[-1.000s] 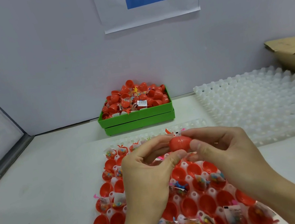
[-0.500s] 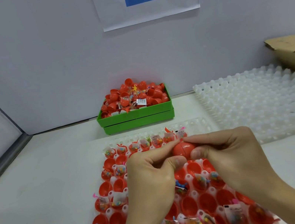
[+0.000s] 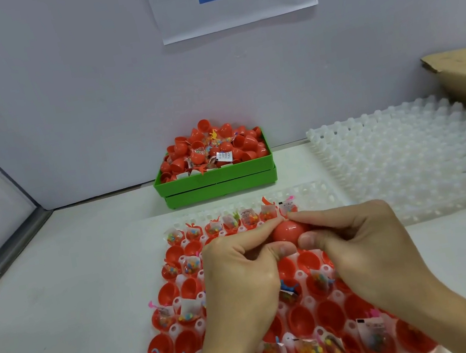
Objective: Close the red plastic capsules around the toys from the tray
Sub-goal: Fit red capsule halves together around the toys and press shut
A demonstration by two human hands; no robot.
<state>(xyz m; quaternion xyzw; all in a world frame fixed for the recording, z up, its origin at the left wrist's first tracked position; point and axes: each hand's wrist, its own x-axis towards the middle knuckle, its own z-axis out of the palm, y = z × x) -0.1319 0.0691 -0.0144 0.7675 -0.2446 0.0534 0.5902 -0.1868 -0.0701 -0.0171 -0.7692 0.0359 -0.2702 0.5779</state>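
— Camera position?
— One head-worn wide-angle view, looking forward and down over the white table (image 3: 63, 312) toward the rear wall (image 3: 88, 92).
— Range?
— Close: the hands fill the lower centre and the near tray (image 3: 313, 187) runs off the bottom edge. No second view to compare.

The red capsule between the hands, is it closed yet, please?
It looks closed: the red capsule shows one smooth rounded shell, pinched by the left hand and right hand.
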